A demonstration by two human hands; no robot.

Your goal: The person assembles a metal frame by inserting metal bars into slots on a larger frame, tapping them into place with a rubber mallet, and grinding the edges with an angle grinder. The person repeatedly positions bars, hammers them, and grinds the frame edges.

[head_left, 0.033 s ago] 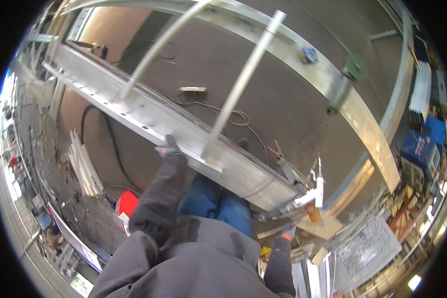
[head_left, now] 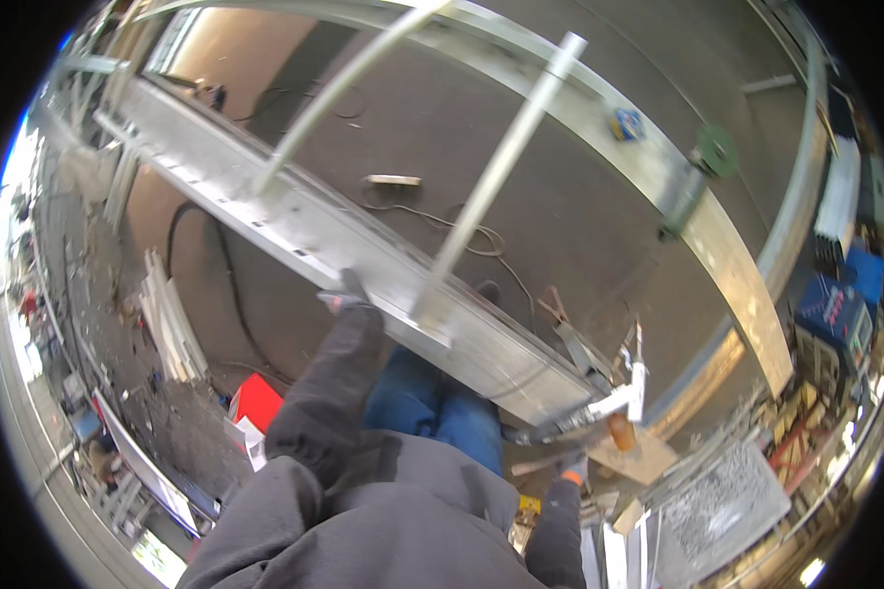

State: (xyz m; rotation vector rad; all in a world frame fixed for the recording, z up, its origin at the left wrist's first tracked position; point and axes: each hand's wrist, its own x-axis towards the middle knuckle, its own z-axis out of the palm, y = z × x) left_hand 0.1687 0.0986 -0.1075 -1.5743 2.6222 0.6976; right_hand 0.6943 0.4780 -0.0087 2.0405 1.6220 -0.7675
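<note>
Leaning in at the long metal beam [head_left: 535, 385], here's our worker, jeans [head_left: 467, 427] close up against its near side, the beam slanting across from upper left to lower right. Closest in, the right hand [head_left: 572, 465], out over the cluttered side area, just beside a wooden stick [head_left: 532, 466]; it's blurred, so whether those fingers are clasping anything, I can't tell. Forward and left, the left hand [head_left: 347, 293] is on the beam's near edge, fingers laid over the flange, and whether they pinch it or merely rest, this view won't say. By my reading, this is a bracing step: left side steadying, right side out among the bits and pieces. A move from here would call for the left to keep its support and the right to find a clean hold, clear of the silver-wrapped hose [head_left: 560, 419] and the brown cup [head_left: 620, 432] on the plywood board [head_left: 648, 454].

Further out now, pale metal bars [head_left: 496, 162] spanning the frame, a cable [head_left: 491, 236] looped on the floor beneath, a white power strip [head_left: 394, 181] near it. And way over, the far rail [head_left: 732, 245], carrying a green-wheeled tool [head_left: 715, 152]; beyond, right, a blue machine [head_left: 835, 306].
</note>
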